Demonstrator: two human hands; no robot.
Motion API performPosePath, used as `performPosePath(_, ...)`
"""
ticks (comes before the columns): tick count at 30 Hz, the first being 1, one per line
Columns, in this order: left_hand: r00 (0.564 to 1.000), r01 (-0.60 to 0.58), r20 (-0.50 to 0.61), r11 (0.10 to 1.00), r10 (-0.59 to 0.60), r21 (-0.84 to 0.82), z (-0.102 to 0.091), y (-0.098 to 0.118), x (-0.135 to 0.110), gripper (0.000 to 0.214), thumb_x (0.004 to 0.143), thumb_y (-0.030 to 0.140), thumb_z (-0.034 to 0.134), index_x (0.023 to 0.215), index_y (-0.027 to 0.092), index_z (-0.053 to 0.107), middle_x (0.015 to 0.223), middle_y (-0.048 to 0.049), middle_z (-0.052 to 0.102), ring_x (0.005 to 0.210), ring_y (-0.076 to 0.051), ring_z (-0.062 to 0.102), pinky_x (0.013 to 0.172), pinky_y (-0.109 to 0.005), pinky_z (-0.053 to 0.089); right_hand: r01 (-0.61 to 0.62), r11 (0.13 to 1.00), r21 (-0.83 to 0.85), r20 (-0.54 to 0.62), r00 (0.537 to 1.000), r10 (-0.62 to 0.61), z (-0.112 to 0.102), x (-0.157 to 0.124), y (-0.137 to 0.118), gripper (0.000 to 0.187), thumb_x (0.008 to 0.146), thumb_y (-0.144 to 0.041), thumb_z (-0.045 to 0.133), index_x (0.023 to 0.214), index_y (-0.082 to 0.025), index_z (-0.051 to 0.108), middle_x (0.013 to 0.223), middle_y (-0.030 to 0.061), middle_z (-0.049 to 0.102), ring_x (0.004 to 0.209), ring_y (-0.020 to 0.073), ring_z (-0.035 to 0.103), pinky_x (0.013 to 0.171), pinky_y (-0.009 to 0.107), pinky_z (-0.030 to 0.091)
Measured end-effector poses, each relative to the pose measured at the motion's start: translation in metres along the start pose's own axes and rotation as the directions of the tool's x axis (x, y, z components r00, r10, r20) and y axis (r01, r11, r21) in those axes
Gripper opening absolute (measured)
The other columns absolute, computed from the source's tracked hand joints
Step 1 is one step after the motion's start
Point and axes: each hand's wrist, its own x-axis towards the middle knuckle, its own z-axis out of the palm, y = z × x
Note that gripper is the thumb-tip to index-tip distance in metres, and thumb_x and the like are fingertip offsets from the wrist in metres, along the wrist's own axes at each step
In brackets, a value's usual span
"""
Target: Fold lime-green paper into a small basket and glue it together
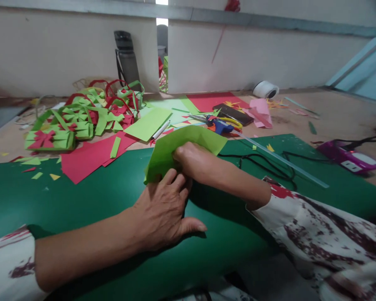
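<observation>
A sheet of light green paper (188,140) is bent up and curved above the dark green mat. My right hand (191,161) is closed in a fist at the inner side of the sheet, its fingertips mostly hidden, pinching the paper. Lower down, my left hand (164,209) lies on the mat (119,217) with its thumb stretched to the right. Its fingers reach to the paper's near edge and touch it; the index fingertip is hidden by the paper.
Behind the mat lie scissors (217,124), a marker (160,130), a dark phone (233,113) and red paper (84,161). Small green paper baskets (50,140) crowd the left beside a dark bottle (127,62). A glue stick (282,159), black cable and purple power strip (347,156) lie right.
</observation>
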Motion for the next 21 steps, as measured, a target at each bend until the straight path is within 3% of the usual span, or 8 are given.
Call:
performPosePath(5,1.0,-0.019,0.003,1.0,0.019,-0.017,0.0,-0.003,0.003,0.088,0.078,0.074,0.019,0.14,0.012,0.023,0.14,-0.0163,0.03,0.123,-0.034,0.028,0.095,-0.047,0.038,0.108,0.994,-0.029,-0.035,0.993,-0.109,-0.006,-0.014,0.003,0.012,0.072,-0.008,0.052,0.069,-0.01,0.062,0.066,0.0064,0.062,0.054,0.0111,0.048,0.047,0.023,0.026)
performPosePath(8,1.0,-0.016,0.013,1.0,0.016,0.008,-0.002,-0.002,0.004,0.086,0.078,0.074,0.018,0.137,0.013,0.029,0.136,-0.0167,0.035,0.117,-0.033,0.036,0.09,-0.046,0.042,0.193,0.981,-0.023,-0.095,0.976,-0.194,-0.009,-0.028,0.008,0.013,0.074,-0.005,0.049,0.072,-0.011,0.06,0.064,0.0043,0.06,0.056,0.0117,0.05,0.05,0.023,0.03)
performPosePath(10,1.0,-0.001,0.016,1.0,0.0,0.028,-0.003,-0.001,0.004,0.082,0.079,0.074,0.018,0.132,0.014,0.037,0.131,-0.0153,0.041,0.111,-0.032,0.04,0.084,-0.045,0.045,0.285,0.959,-0.002,-0.191,0.941,-0.28,-0.01,-0.04,0.012,0.017,0.077,-0.003,0.045,0.078,-0.011,0.061,0.071,0.005,0.062,0.064,0.0128,0.054,0.057,0.024,0.036)
performPosePath(14,1.0,0.02,-0.007,0.998,-0.02,0.061,-0.004,0.002,0.005,0.073,0.08,0.071,0.022,0.125,0.018,0.043,0.12,-0.0114,0.048,0.105,-0.03,0.043,0.075,-0.042,0.047,0.411,0.91,-0.051,-0.431,0.813,-0.392,-0.005,-0.063,0.017,0.022,0.083,-0.005,0.04,0.086,-0.012,0.062,0.083,0.0056,0.065,0.077,0.0135,0.058,0.067,0.024,0.041)
performPosePath(17,1.0,0.025,-0.02,0.998,-0.024,0.056,-0.005,0.004,0.006,0.066,0.082,0.069,0.023,0.119,0.021,0.047,0.107,-0.0082,0.051,0.097,-0.028,0.045,0.07,-0.04,0.047,0.386,0.921,-0.052,-0.473,0.803,-0.363,0.007,-0.078,0.02,0.021,0.086,-0.009,0.042,0.092,-0.018,0.061,0.084,0.0016,0.066,0.077,0.0109,0.059,0.068,0.022,0.041)
performPosePath(21,0.999,0.033,-0.033,0.999,-0.032,0.032,-0.007,0.004,0.004,0.07,0.081,0.071,0.017,0.114,0.019,0.05,0.101,-0.0079,0.051,0.092,-0.027,0.045,0.067,-0.04,0.047,0.331,0.941,-0.068,-0.532,0.786,-0.315,0.028,-0.088,0.027,0.015,0.085,-0.009,0.048,0.087,-0.018,0.06,0.076,0.0,0.066,0.074,0.01,0.059,0.068,0.021,0.04)
